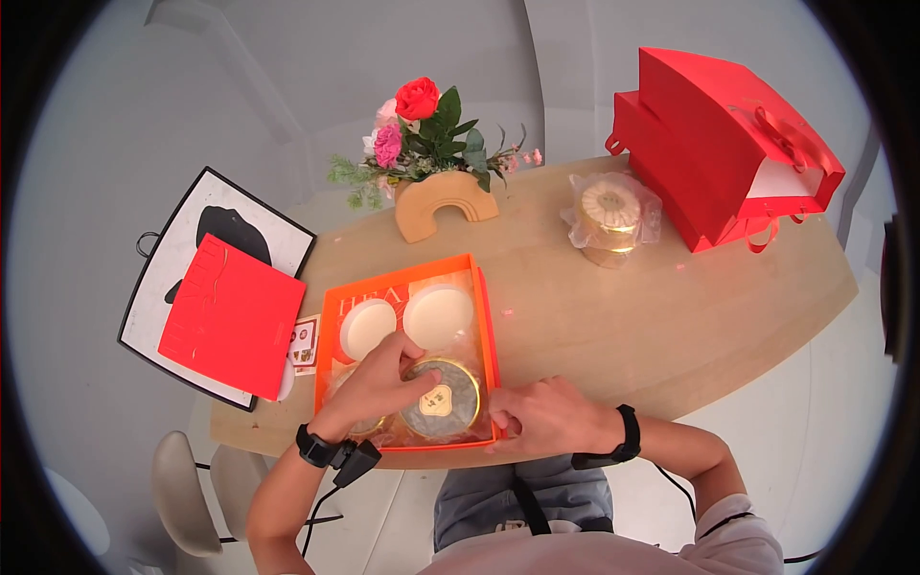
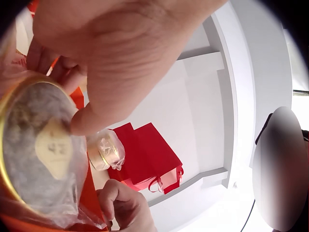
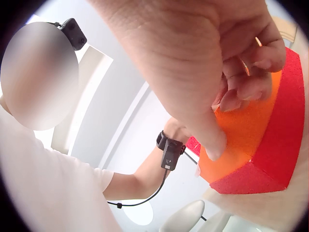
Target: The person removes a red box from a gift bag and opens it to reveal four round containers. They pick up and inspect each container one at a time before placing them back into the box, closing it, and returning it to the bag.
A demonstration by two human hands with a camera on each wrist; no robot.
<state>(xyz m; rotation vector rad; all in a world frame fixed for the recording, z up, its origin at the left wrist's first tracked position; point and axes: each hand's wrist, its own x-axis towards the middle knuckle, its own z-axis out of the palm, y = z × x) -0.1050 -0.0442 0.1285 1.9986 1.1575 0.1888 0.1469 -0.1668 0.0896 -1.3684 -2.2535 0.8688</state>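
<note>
An open orange-and-red box (image 1: 488,335) has two round white wells (image 1: 439,316) at its far side. In the near right part lies a round tin (image 1: 460,407) with a gold rim, grey top and clear wrap; another tin is partly hidden beside it. My left hand (image 1: 379,385) grips the first tin, thumb on its lid by the cream label (image 2: 54,149) and fingers bent at its far edge. At the near right corner my right hand (image 1: 556,417) holds the box wall; in the right wrist view its fingers and thumb lie on the orange side (image 3: 241,137).
A wrapped gold tin (image 1: 611,225) stands at the back right beside a large red bag (image 1: 700,144). Flowers in a wooden arch-shaped vase (image 1: 446,196) stand behind the box. At left, a red sheet (image 1: 230,316) lies on a black-framed board (image 1: 153,316), with a small card (image 1: 305,345) nearby.
</note>
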